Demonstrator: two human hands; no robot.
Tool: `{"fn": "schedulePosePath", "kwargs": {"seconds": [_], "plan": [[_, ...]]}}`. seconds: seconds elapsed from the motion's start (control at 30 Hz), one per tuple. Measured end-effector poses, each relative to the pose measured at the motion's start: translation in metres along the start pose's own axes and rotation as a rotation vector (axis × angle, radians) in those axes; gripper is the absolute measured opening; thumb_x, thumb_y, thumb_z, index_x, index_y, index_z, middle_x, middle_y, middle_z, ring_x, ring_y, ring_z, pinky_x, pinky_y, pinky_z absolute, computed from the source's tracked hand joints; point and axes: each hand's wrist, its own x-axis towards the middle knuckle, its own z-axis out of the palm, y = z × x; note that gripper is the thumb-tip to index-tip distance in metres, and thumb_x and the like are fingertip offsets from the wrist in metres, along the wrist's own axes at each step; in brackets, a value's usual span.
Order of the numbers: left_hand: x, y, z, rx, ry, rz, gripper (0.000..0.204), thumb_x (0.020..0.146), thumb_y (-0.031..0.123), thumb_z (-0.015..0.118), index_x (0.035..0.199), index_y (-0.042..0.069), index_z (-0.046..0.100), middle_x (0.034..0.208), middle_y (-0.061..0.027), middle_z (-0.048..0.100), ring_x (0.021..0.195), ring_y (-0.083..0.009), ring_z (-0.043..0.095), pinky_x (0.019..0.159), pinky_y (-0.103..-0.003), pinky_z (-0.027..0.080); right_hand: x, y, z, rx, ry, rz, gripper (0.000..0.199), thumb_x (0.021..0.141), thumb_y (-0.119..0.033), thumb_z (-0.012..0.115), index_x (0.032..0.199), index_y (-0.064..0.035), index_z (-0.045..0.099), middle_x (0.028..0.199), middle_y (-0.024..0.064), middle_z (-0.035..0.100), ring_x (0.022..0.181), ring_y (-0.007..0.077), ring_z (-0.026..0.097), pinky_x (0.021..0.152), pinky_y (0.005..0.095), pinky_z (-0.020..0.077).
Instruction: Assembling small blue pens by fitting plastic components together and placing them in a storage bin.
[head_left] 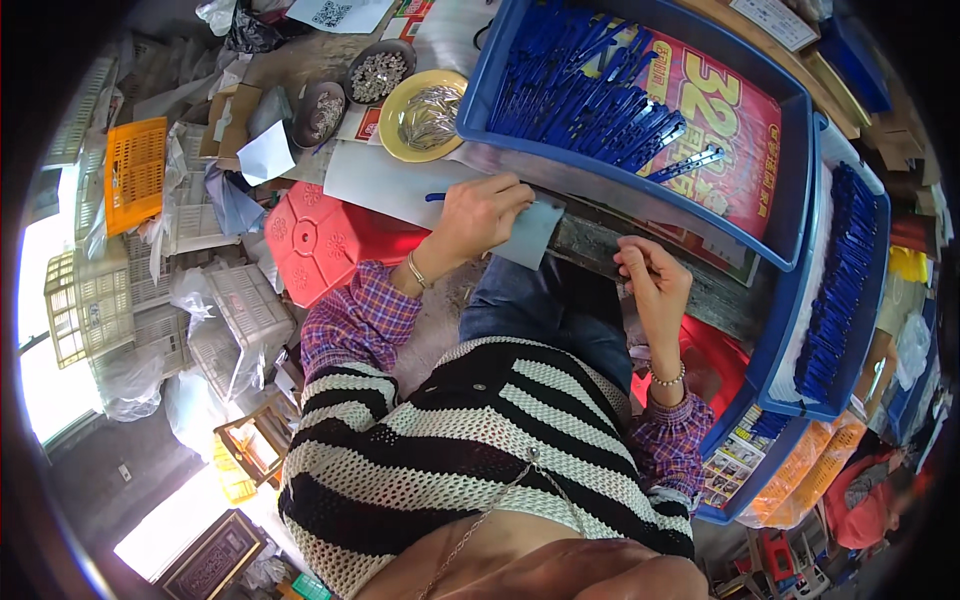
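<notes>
My left hand (478, 215) is closed in a pinch over the near edge of the work table. A narrow blue strip (435, 197) pokes out to the left of it and seems to be in its grip; the hand hides the rest. Just right of those fingers a pale blue-grey sheet (530, 236) hangs at the table edge. My right hand (655, 285) has its thumb and forefinger pressed together near a dark bar (588, 246); what they hold is too small to make out. Ahead, a blue tray (640, 170) holds many slotted blue strips (580, 95).
A yellow bowl (395, 142) of slim metal pins stands beside dark bowls (351, 88) of small metal parts. A second blue tray (876, 230) of blue pieces is at right. Red stools (305, 240) flank my legs; crates (235, 310) are stacked at left.
</notes>
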Motion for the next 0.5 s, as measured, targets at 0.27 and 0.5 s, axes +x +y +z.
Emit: {"fn": "schedulePosePath", "kwargs": {"seconds": [0.27,0.5], "plan": [[0.012,0.046,0.001,-0.547,-0.149,-0.266,0.013,0.077,0.0,0.059,0.089,0.002,0.063,0.075,-0.0054,0.058,0.063,-0.0112,0.054,0.057,-0.023,0.042,-0.007,0.0,0.003,-0.059,-0.069,-0.069,0.015,0.083,-0.003,0.062,0.096,0.0022,0.066,0.078,0.0041,0.064,0.066,0.0064,0.057,0.06,0.0185,0.0452],[0.013,0.063,0.019,-1.014,-0.308,-0.478,0.014,0.083,0.001,0.057,0.096,-0.002,0.061,0.087,-0.0024,0.059,0.069,-0.0071,0.054,0.061,-0.02,0.044,-0.008,-0.012,0.002,-0.063,-0.048,-0.092,0.014,0.08,-0.004,0.065,0.092,0.0026,0.065,0.075,0.0044,0.064,0.066,0.0065,0.058,0.06,0.0194,0.0459]]}}
